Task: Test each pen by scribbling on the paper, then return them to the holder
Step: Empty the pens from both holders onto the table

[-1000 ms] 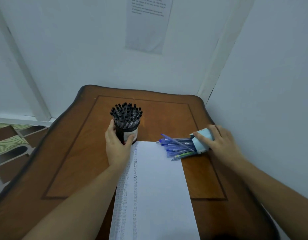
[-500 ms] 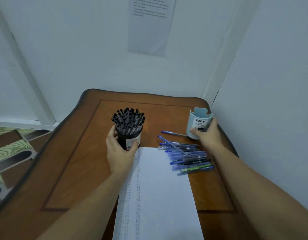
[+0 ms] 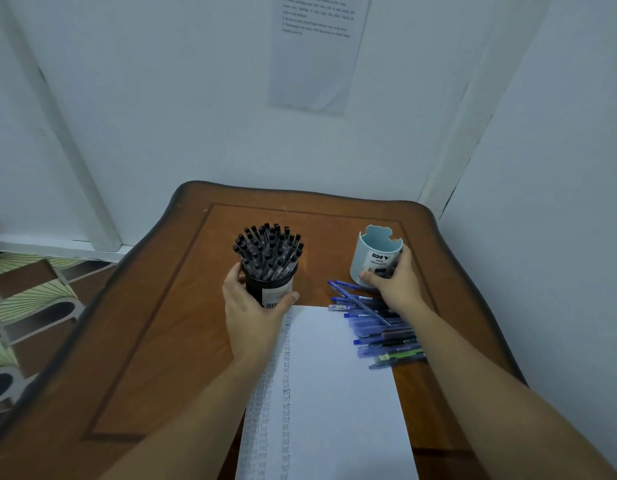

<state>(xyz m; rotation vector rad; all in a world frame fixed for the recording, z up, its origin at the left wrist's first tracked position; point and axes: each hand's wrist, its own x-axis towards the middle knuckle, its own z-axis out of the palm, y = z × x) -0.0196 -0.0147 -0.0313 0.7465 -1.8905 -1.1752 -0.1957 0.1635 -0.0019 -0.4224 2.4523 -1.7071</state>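
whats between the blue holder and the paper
The loose pens: in the head view the far end of the pile lies between the light blue holder, gripped by the right hand, and the far right corner of the paper.

A brown counter (image 3: pixel 161 341) fills a corner. A printed notice (image 3: pixel 314 53) hangs on the wall (image 3: pixel 196 98); patterned floor (image 3: pixel 30 299) lies left.

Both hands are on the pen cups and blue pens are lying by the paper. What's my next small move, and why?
Probably let the right hand release the blue cup and pick up one loose pen. The cup stands upright and looks empty, the pens lie beside the paper, and no pen is in hand; the left hand only grips the black cup.
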